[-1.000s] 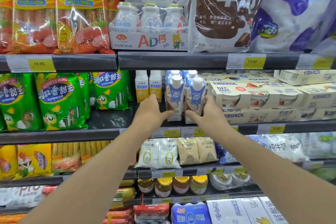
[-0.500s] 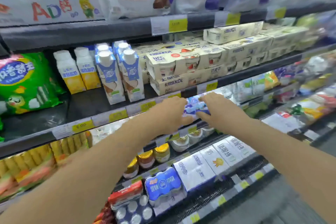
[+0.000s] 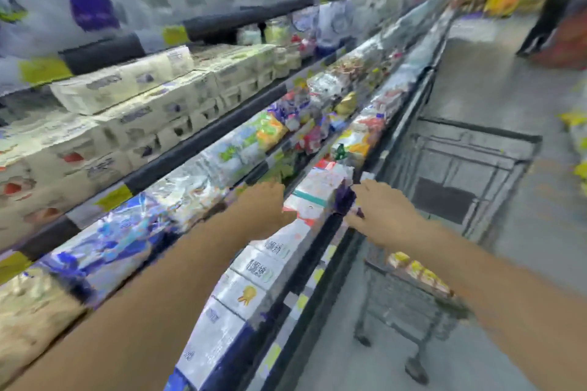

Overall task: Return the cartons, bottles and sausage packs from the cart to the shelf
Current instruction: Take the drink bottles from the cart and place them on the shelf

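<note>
Beside the shelf (image 3: 203, 140) edge, both hands' grip blurred; cannot tell.

Cream cardboard multipack cartons (image 3: 133, 124) are marked with red spots. White plastic bags (image 3: 95, 6) are patterned with purple blotches. Yellow price tags (image 3: 114, 198) are carried on a dark shelf rail (image 3: 197, 152). Grey wire cart (image 3: 451, 187); grey floor (image 3: 476, 79).

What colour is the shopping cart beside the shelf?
Dark grey metal wire, seen in the head view: the cart stands on the floor, right of the shelf.
</note>
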`<state>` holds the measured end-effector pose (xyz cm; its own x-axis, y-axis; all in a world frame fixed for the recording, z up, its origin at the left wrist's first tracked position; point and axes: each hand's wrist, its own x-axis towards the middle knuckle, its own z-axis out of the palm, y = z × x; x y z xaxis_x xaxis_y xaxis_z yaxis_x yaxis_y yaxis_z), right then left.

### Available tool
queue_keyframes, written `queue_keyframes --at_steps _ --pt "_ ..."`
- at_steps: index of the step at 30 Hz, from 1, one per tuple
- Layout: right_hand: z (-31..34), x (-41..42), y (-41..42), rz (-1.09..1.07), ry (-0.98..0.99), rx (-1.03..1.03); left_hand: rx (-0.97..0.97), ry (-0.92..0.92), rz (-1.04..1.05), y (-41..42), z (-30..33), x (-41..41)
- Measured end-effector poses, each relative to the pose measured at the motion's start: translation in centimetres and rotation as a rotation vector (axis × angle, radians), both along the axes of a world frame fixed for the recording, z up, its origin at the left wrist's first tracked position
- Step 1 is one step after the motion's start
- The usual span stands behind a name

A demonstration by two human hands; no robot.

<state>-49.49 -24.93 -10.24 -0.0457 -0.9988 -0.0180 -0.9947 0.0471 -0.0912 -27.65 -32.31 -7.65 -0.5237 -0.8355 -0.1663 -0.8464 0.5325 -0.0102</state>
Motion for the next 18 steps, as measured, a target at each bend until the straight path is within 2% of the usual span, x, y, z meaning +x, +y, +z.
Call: queue_keyframes --at_steps 9,18 --pt "-5.0 -20.1 4.0 -0.331 -0.032 0.083 0.098 0.012 -0.238 -1.8 -4.8 -21.5" --pt "-11.0 -29.4 2.9 -0.487 -0.08 0.17 0.198 -0.025 -0.421 -6.4 -11.1 -35.1"
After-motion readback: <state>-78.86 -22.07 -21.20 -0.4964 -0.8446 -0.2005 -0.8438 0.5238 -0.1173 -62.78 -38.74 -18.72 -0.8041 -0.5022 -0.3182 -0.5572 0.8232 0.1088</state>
